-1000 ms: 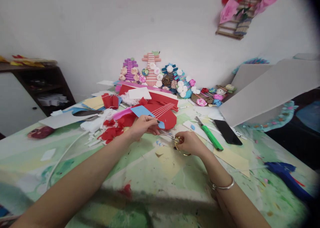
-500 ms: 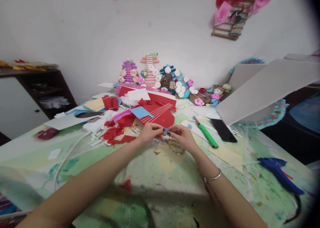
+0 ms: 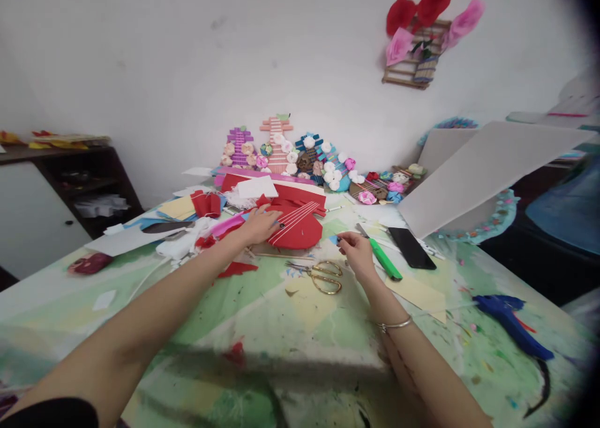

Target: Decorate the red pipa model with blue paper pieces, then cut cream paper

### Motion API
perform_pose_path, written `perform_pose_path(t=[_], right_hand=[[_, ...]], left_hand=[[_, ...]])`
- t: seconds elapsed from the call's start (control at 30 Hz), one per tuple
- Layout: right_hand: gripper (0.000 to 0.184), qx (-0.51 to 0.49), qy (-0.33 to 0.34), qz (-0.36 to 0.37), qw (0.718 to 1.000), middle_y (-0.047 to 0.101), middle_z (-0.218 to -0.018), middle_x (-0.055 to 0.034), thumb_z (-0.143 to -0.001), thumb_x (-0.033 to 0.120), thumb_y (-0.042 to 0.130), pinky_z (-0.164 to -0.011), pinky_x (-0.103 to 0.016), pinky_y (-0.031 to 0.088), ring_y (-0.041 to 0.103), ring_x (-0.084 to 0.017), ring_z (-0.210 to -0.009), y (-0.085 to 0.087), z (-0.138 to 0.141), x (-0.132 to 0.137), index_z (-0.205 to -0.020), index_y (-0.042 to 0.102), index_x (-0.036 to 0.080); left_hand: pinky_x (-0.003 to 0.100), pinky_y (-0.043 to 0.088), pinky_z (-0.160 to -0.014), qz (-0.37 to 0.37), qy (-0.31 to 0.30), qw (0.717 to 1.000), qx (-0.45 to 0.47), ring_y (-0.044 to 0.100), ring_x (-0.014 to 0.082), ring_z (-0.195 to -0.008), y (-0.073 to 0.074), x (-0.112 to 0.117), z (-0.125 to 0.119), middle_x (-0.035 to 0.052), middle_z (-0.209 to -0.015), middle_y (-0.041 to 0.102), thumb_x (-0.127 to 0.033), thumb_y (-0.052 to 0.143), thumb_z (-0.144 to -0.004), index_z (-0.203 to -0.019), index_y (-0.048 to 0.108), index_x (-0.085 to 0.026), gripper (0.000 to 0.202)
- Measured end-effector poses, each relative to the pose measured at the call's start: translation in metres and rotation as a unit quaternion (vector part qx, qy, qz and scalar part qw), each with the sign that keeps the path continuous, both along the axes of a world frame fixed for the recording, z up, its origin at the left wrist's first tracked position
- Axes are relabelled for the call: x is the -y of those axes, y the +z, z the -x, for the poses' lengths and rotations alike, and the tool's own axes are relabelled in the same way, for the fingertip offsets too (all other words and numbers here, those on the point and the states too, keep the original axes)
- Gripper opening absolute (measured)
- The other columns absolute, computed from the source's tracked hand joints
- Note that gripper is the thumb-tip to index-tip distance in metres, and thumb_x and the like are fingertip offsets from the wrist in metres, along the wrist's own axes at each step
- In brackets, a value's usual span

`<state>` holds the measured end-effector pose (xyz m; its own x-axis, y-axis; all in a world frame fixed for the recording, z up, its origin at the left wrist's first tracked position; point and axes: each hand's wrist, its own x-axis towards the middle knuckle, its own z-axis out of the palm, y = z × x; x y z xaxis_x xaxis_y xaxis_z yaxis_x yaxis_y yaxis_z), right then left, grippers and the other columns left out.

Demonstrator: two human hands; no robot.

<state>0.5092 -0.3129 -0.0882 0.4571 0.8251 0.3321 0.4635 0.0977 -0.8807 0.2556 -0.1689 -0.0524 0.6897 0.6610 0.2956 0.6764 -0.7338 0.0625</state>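
Note:
My left hand (image 3: 262,223) reaches over the paper pile with its fingers stretched out. It lies at the left side of a red guitar-shaped piece (image 3: 300,231) with white strings. A bit of blue paper (image 3: 245,217) shows beside this hand, the rest covered by it. In my right hand (image 3: 357,253), thumb and finger pinch a small blue piece (image 3: 333,240) above the table, left of a green utility knife (image 3: 385,260). Gold-handled scissors (image 3: 327,277) lie on the cloth between my hands, with tiny blue scraps near the blades.
A black phone (image 3: 411,248) and a blue glue gun (image 3: 510,322) lie on the right, near a yellow paper sheet (image 3: 424,297). Grey boards (image 3: 482,172) stand behind the phone. Flower-trimmed guitar crafts (image 3: 279,147) line the wall. Red scraps (image 3: 239,269) lie left of the scissors.
My hands, together over the scissors before, have parted. The left moved up and left onto the blue paper by the red guitar shape; the right shifted slightly right with the small blue piece.

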Motion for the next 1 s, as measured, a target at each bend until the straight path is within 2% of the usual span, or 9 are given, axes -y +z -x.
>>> perform_pose_path(t=[0.07,0.17,0.3,0.47,0.6,0.67,0.77,0.87,1.0], right_hand=[[0.029,0.001,-0.002,0.003,1.0,0.07,-0.071,-0.0045,-0.07,0.03,0.052,-0.059,-0.027,0.051,0.062,-0.015,-0.058,-0.002,-0.001,-0.001,-0.087,0.068,0.014],[0.029,0.005,-0.003,0.004,1.0,0.07,-0.071,-0.0045,-0.07,0.03,0.051,-0.059,-0.027,0.051,0.063,-0.014,-0.058,-0.004,-0.001,-0.003,-0.087,0.068,0.014],[0.032,0.011,-0.008,0.006,1.0,0.071,-0.075,-0.0058,-0.07,0.03,0.05,-0.06,-0.027,0.051,0.064,-0.014,-0.059,-0.005,-0.004,-0.004,-0.09,0.068,0.013],[0.03,0.037,-0.013,0.025,0.999,0.072,-0.076,-0.0042,-0.069,0.025,0.051,-0.061,-0.026,0.052,0.065,-0.014,-0.061,-0.004,-0.008,-0.003,-0.091,0.069,0.015],[0.027,0.06,-0.02,0.045,0.997,0.071,-0.072,-0.0024,-0.068,0.02,0.051,-0.062,-0.026,0.052,0.065,-0.014,-0.06,-0.004,-0.008,-0.003,-0.088,0.07,0.016],[0.027,0.071,-0.024,0.052,0.996,0.071,-0.072,-0.0021,-0.069,0.018,0.05,-0.063,-0.026,0.052,0.065,-0.014,-0.06,-0.003,-0.008,-0.003,-0.088,0.07,0.016],[0.026,0.089,-0.031,0.064,0.994,0.071,-0.074,-0.0022,-0.071,0.016,0.05,-0.066,-0.027,0.052,0.065,-0.013,-0.06,-0.001,-0.007,-0.002,-0.089,0.07,0.016],[0.026,0.114,-0.043,0.077,0.99,0.072,-0.077,-0.0034,-0.071,0.014,0.05,-0.07,-0.027,0.051,0.066,-0.015,-0.067,0.002,-0.008,0.002,-0.088,0.07,0.017],[0.027,0.148,-0.065,0.089,0.983,0.072,-0.081,-0.0063,-0.07,0.009,0.049,-0.077,-0.03,0.048,0.067,-0.02,-0.082,0.006,-0.009,0.006,-0.079,0.072,0.018]], left_hand=[[0.053,0.031,-0.101,0.021,0.006,0.999,-0.029,0.039,0.0365,-0.126,0.001,-0.02,0.004,0.0149,-0.127,0.058,-0.028,0.039,-0.09,-0.124,0.057,-0.014,0.04],[0.047,0.034,-0.099,0.044,-0.008,0.997,-0.061,0.043,0.0331,-0.123,0.002,-0.04,0.011,0.0103,-0.126,0.06,-0.025,0.041,-0.089,-0.121,0.06,-0.02,0.037],[0.043,0.035,-0.099,0.057,-0.028,0.994,-0.085,0.045,0.0324,-0.123,0.002,-0.052,0.018,0.0137,-0.128,0.058,-0.029,0.051,-0.084,-0.123,0.057,-0.018,0.041],[0.043,0.037,-0.097,0.071,-0.021,0.994,-0.076,0.049,0.0338,-0.119,-0.002,-0.059,0.023,0.0197,-0.13,0.053,-0.041,0.053,-0.083,-0.123,0.053,-0.015,0.048],[0.041,0.04,-0.092,0.084,0.0,0.996,-0.042,0.057,0.0348,-0.105,-0.005,-0.067,0.027,0.0212,-0.11,0.061,-0.05,0.061,-0.074,-0.099,0.061,-0.013,0.045],[0.037,0.043,-0.087,0.098,0.01,0.995,-0.016,0.06,0.0328,-0.097,-0.005,-0.071,0.03,0.0183,-0.099,0.065,-0.052,0.065,-0.069,-0.091,0.061,-0.014,0.043],[0.031,0.046,-0.077,0.127,0.025,0.991,0.029,0.062,0.027,-0.087,0.0,-0.076,0.041,0.0104,-0.091,0.067,-0.049,0.064,-0.068,-0.089,0.061,-0.018,0.038],[0.025,0.046,-0.068,0.155,0.052,0.984,0.076,0.062,0.0218,-0.078,0.01,-0.082,0.064,0.0049,-0.082,0.067,-0.044,0.062,-0.07,-0.083,0.061,-0.019,0.028],[0.023,0.046,-0.067,0.162,0.107,0.97,0.148,0.061,0.0222,-0.075,0.026,-0.087,0.102,0.0045,-0.061,0.06,-0.036,0.068,-0.065,-0.061,0.053,-0.018,0.024]])
